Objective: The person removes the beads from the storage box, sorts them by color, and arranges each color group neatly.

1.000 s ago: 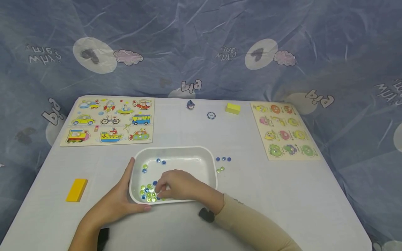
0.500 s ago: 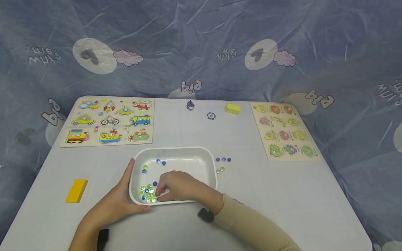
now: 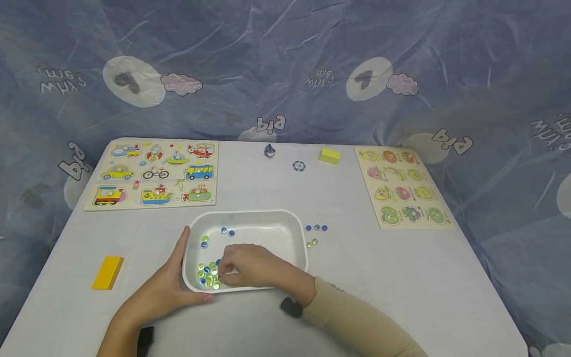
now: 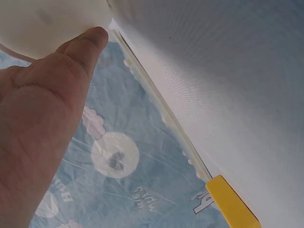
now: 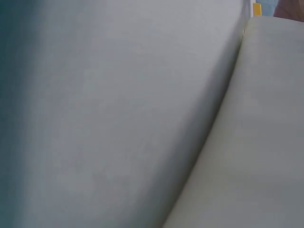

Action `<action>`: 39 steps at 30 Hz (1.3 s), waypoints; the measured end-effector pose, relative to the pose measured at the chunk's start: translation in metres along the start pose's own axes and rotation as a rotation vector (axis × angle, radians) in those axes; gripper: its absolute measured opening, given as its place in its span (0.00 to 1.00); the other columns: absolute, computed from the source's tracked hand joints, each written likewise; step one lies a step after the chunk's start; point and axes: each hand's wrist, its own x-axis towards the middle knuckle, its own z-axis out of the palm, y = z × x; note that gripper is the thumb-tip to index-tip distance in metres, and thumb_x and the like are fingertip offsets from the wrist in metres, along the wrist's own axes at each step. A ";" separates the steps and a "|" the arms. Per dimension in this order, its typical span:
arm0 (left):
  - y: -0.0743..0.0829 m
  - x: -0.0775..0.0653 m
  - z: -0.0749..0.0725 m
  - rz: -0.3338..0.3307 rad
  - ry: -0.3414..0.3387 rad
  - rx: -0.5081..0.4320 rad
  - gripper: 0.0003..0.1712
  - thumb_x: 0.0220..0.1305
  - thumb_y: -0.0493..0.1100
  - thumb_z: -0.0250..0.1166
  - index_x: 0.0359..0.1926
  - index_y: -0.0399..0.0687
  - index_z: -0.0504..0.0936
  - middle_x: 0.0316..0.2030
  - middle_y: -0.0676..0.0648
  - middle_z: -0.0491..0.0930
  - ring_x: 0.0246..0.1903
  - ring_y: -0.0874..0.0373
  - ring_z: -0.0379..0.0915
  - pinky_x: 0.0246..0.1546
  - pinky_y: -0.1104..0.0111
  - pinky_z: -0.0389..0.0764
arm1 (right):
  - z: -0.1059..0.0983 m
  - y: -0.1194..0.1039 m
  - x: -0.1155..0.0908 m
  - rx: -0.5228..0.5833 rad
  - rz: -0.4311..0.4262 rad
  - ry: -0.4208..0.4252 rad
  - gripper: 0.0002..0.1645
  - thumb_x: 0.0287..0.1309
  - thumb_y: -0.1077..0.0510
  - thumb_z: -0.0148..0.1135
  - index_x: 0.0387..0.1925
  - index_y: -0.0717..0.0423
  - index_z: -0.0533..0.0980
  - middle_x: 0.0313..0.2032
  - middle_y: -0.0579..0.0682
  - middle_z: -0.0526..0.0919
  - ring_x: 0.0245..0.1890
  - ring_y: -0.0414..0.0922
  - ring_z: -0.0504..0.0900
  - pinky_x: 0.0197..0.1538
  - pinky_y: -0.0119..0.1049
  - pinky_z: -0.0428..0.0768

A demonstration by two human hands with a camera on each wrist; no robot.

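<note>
A white tray (image 3: 250,217) lies on the table, with several green and blue glass gems (image 3: 208,277) gathered in its near left corner. My left hand (image 3: 167,285) spreads around that corner, fingers straight along the left wall and thumb along the near side; the left wrist view shows its extended fingers against the tray. Inside the tray, my right hand (image 3: 250,265) has curled fingers, thumb and index fingertips pinching low at a small gem, mostly hidden, on the right edge of the cluster. Two blue gems (image 3: 227,231) lie near the tray's far wall.
Several loose gems (image 3: 316,228) sit right of the tray. A vehicle puzzle board (image 3: 153,173) is at back left, a fruit puzzle board (image 3: 403,188) at right. An orange block (image 3: 107,272), yellow block (image 3: 329,155), poker chip (image 3: 299,166) and small figurine (image 3: 269,150) also stand around.
My right hand's fingertips have shifted slightly left, toward the gem cluster, and the small gem at them has moved along. My left hand keeps its place at the tray's corner.
</note>
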 end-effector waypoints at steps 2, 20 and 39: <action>0.000 0.000 0.000 -0.001 -0.001 0.000 0.82 0.31 0.62 0.79 0.70 0.74 0.22 0.75 0.50 0.29 0.73 0.41 0.38 0.66 0.37 0.51 | -0.002 -0.001 -0.002 -0.020 -0.007 0.053 0.09 0.57 0.45 0.63 0.39 0.37 0.83 0.34 0.30 0.77 0.35 0.27 0.74 0.40 0.19 0.74; 0.000 0.000 0.001 -0.033 -0.001 0.000 0.85 0.27 0.63 0.80 0.71 0.70 0.21 0.75 0.51 0.27 0.73 0.41 0.35 0.65 0.36 0.49 | -0.076 0.039 -0.068 0.132 0.031 0.691 0.08 0.58 0.52 0.63 0.40 0.46 0.79 0.36 0.38 0.76 0.29 0.34 0.71 0.30 0.27 0.76; 0.001 0.001 -0.001 -0.028 -0.011 -0.006 0.84 0.28 0.64 0.79 0.70 0.73 0.20 0.75 0.51 0.27 0.73 0.41 0.35 0.65 0.36 0.49 | -0.067 0.162 -0.136 0.199 0.637 0.422 0.12 0.61 0.46 0.59 0.42 0.47 0.77 0.40 0.45 0.77 0.37 0.43 0.76 0.38 0.34 0.77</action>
